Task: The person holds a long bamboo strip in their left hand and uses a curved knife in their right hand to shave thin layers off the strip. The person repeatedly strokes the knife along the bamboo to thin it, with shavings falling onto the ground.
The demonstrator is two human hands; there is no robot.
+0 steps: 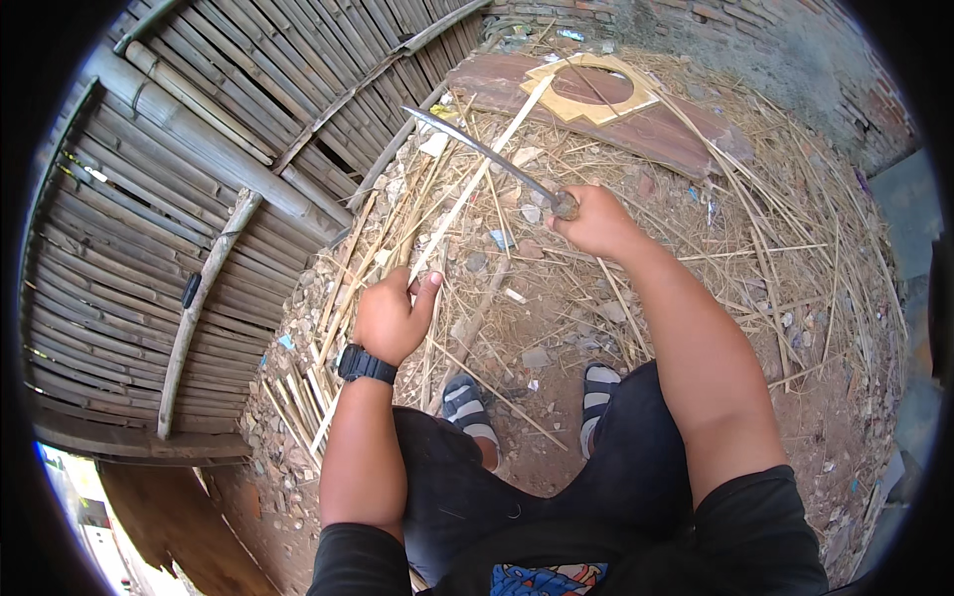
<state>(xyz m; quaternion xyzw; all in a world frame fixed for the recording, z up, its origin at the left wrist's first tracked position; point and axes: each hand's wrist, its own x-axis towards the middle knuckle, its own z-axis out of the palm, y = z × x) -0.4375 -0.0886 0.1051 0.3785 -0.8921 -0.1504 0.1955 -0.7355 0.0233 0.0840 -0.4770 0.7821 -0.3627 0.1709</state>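
Observation:
My left hand (390,320), with a black watch (366,365) on the wrist, is closed around the near end of a long pale bamboo strip (453,210). The strip slants away to the upper right. In my right hand (598,223) is the handle of a long machete (467,142), its dark, narrow blade pointing up and to the left. The blade crosses the strip in this view; whether they touch I cannot tell.
A yellowish board with a round hole (646,97) lies on a reddish-brown slab (477,81) at the back. Loose bamboo strips (765,214) and rubble litter the dirt ground. A bamboo slat wall (149,209) stands left, a brick wall (696,40) behind. My sandalled feet (467,405) are below.

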